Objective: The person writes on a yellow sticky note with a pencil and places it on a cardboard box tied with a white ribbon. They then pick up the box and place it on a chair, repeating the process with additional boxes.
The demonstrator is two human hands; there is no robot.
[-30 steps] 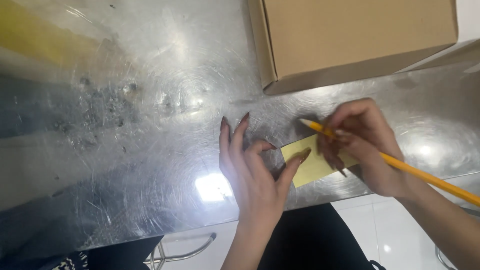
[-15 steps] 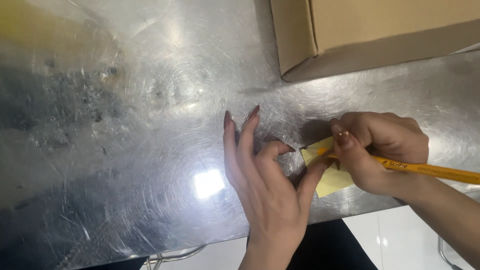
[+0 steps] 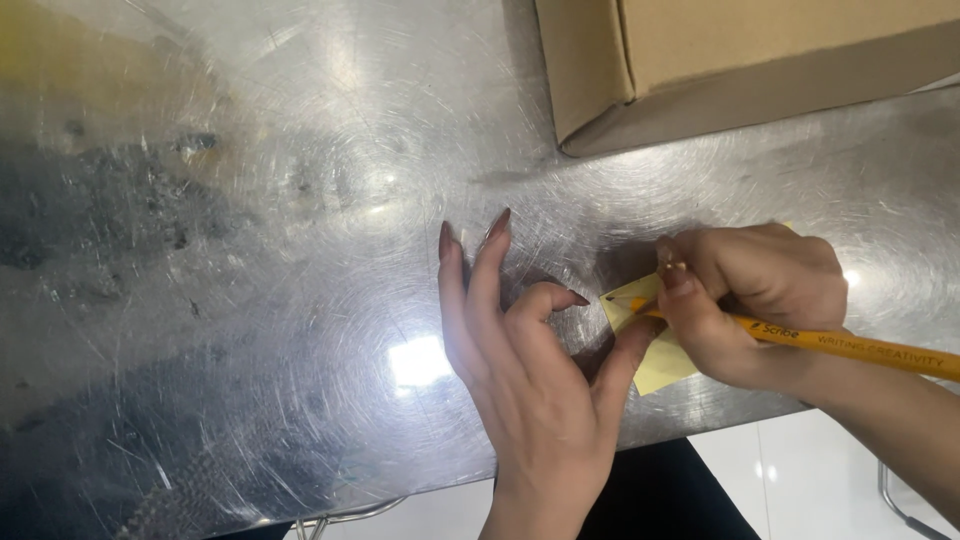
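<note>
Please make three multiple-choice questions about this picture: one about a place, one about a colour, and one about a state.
1. Where is the cardboard box?
A. at the table's far side, beyond the hands
B. under the left hand
C. on the floor

2. What colour is the note?
A. blue
B. yellow
C. white

3. What does the right hand do?
A. lies open and empty
B. grips a pencil, tip at the note
C. lifts the box

Answers: 1 A, it sits at the top edge of the metal table. 2 B, the paper is pale yellow. 3 B, fingers wrap the pencil, while the left hand steadies the note.
</note>
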